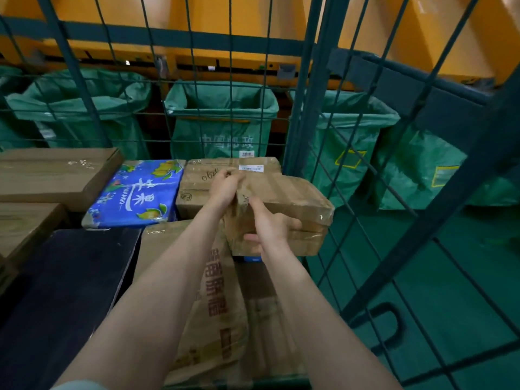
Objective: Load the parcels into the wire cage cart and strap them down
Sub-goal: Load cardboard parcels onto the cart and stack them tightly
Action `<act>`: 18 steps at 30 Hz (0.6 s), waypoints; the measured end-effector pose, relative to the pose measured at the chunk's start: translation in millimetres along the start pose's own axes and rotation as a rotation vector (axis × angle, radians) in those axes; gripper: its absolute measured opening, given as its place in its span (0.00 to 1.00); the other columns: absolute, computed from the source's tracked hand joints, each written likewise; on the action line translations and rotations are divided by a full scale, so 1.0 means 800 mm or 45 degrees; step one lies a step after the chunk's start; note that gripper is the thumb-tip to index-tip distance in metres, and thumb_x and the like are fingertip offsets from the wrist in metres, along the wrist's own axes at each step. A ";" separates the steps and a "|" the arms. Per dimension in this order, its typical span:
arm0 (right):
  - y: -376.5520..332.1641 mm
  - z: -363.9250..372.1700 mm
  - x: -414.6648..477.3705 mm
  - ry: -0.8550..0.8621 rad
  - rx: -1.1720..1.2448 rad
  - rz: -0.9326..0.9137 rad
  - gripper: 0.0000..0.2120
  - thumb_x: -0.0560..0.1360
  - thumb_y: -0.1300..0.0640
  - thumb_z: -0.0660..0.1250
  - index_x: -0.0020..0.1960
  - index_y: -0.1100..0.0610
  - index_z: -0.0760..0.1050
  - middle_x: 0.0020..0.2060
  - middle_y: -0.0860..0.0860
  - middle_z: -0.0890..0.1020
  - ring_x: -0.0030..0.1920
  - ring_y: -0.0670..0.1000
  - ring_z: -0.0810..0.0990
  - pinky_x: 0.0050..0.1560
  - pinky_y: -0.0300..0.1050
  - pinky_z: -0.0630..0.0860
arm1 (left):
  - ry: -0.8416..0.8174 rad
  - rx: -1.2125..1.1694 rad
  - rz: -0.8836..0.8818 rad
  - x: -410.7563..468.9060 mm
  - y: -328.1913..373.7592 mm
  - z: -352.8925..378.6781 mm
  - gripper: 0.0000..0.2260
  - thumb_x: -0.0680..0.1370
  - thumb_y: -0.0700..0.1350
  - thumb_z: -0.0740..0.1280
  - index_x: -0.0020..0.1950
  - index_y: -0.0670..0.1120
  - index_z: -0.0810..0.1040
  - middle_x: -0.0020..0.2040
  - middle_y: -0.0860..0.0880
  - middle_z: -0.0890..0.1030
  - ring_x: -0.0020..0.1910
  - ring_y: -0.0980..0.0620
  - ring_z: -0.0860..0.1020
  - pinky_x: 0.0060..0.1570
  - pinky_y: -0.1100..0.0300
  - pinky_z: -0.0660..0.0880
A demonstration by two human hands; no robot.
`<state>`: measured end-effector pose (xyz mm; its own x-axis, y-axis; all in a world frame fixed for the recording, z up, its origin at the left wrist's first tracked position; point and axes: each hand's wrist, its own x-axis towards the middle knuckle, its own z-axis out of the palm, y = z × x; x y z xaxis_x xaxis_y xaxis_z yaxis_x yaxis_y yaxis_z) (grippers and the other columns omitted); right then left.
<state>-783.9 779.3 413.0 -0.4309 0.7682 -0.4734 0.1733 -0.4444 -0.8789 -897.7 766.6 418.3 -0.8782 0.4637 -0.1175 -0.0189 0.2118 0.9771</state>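
Observation:
Both my hands hold a taped brown cardboard parcel (292, 201) inside the green wire cage cart (315, 102), near its right wall. My left hand (223, 187) grips the parcel's far left edge. My right hand (270, 229) grips its near side, fingers curled under it. The parcel is tilted above other parcels: a taped brown box with a white label (202, 175) behind it, a long brown carton with red print (213, 305) below, and a blue mango-print box (135, 192) to the left.
Flat brown cartons (53, 173) and a black box (62, 291) fill the cart's left side. Beyond the far mesh stand several green mail sacks (222, 119) under yellow chutes (225, 26). The cart's right gate (422, 192) swings outward over a green floor.

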 end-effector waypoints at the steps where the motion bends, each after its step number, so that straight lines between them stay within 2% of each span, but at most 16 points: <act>1: -0.003 0.002 0.002 0.000 0.024 0.001 0.46 0.69 0.47 0.72 0.69 0.54 0.39 0.52 0.53 0.68 0.53 0.54 0.76 0.50 0.46 0.79 | 0.008 -0.034 0.019 0.004 -0.009 0.001 0.13 0.79 0.49 0.61 0.62 0.46 0.72 0.51 0.52 0.73 0.54 0.50 0.73 0.60 0.52 0.71; 3: -0.004 0.004 0.006 0.010 0.074 0.029 0.47 0.67 0.47 0.74 0.68 0.52 0.40 0.53 0.53 0.68 0.53 0.53 0.75 0.57 0.49 0.77 | -0.014 -0.155 -0.009 0.001 -0.030 0.002 0.14 0.79 0.55 0.60 0.60 0.49 0.72 0.51 0.53 0.74 0.55 0.51 0.73 0.59 0.54 0.70; 5: 0.008 0.004 0.009 0.049 0.108 0.077 0.49 0.65 0.50 0.75 0.69 0.52 0.40 0.58 0.55 0.67 0.53 0.53 0.74 0.59 0.51 0.75 | -0.073 -0.320 -0.153 -0.003 -0.057 0.007 0.18 0.78 0.60 0.57 0.55 0.48 0.76 0.52 0.50 0.79 0.54 0.49 0.77 0.57 0.55 0.73; 8: 0.042 -0.004 0.018 0.173 0.133 0.064 0.47 0.67 0.58 0.74 0.72 0.55 0.43 0.64 0.58 0.67 0.52 0.53 0.70 0.61 0.50 0.72 | -0.034 -0.448 -0.309 -0.015 -0.072 0.018 0.16 0.81 0.54 0.55 0.45 0.48 0.78 0.44 0.48 0.81 0.43 0.52 0.78 0.43 0.62 0.75; 10: 0.060 -0.010 0.029 0.151 0.102 0.013 0.46 0.69 0.58 0.73 0.73 0.55 0.43 0.66 0.59 0.66 0.54 0.53 0.68 0.62 0.47 0.71 | -0.041 -0.385 -0.312 -0.016 -0.071 0.022 0.13 0.81 0.50 0.57 0.54 0.46 0.78 0.52 0.46 0.81 0.49 0.50 0.78 0.51 0.58 0.75; 12: 0.066 -0.016 0.041 0.097 0.106 0.038 0.47 0.70 0.56 0.72 0.74 0.56 0.41 0.68 0.58 0.63 0.59 0.55 0.67 0.62 0.47 0.67 | -0.040 -0.237 -0.227 -0.018 -0.068 0.024 0.16 0.79 0.46 0.60 0.67 0.46 0.72 0.59 0.47 0.78 0.54 0.50 0.76 0.55 0.58 0.72; 14: 0.068 -0.019 0.051 0.067 0.052 0.068 0.48 0.71 0.54 0.71 0.75 0.57 0.39 0.69 0.57 0.63 0.65 0.57 0.65 0.66 0.48 0.63 | -0.041 -0.181 -0.209 -0.020 -0.070 0.026 0.20 0.78 0.43 0.62 0.70 0.47 0.67 0.61 0.47 0.76 0.55 0.49 0.75 0.53 0.58 0.71; 18: 0.065 -0.017 0.056 0.014 -0.010 0.074 0.52 0.63 0.47 0.74 0.73 0.55 0.43 0.63 0.56 0.69 0.60 0.56 0.71 0.64 0.53 0.70 | 0.048 -0.143 -0.107 -0.024 -0.068 0.028 0.23 0.79 0.42 0.63 0.73 0.47 0.63 0.66 0.46 0.74 0.63 0.47 0.72 0.61 0.57 0.68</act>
<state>-782.3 796.8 345.5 -0.4102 0.7461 -0.5245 0.2049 -0.4850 -0.8502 -869.1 765.5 363.4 -0.8884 0.4156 -0.1949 -0.1446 0.1496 0.9781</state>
